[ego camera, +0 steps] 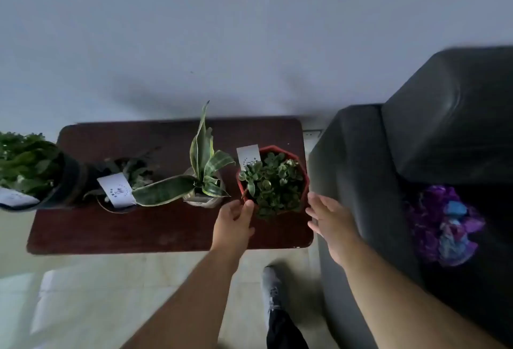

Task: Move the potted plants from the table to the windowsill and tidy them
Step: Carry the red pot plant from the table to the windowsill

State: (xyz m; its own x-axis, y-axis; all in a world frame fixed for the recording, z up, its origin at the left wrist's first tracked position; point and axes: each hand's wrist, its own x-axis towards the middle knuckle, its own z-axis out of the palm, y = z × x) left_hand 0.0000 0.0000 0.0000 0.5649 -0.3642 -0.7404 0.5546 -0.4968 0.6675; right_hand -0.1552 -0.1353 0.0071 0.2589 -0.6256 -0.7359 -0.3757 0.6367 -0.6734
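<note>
Both hands flank the red octagonal plastic pot of small-leaved succulent point(273, 182) at the dark wooden table's point(155, 232) right end: left hand point(236, 222) touching its rim with loose fingers, right hand point(327, 216) spread just beside it, apparently bracketing it for a two-handed lift

Both my bare forearms reach forward and down from the bottom of the view. My left hand point(235, 219) is loosely curled, thumb and fingertips forward. My right hand point(329, 216) is open, fingers straight and spread, palm facing left. The hands are apart.
</note>
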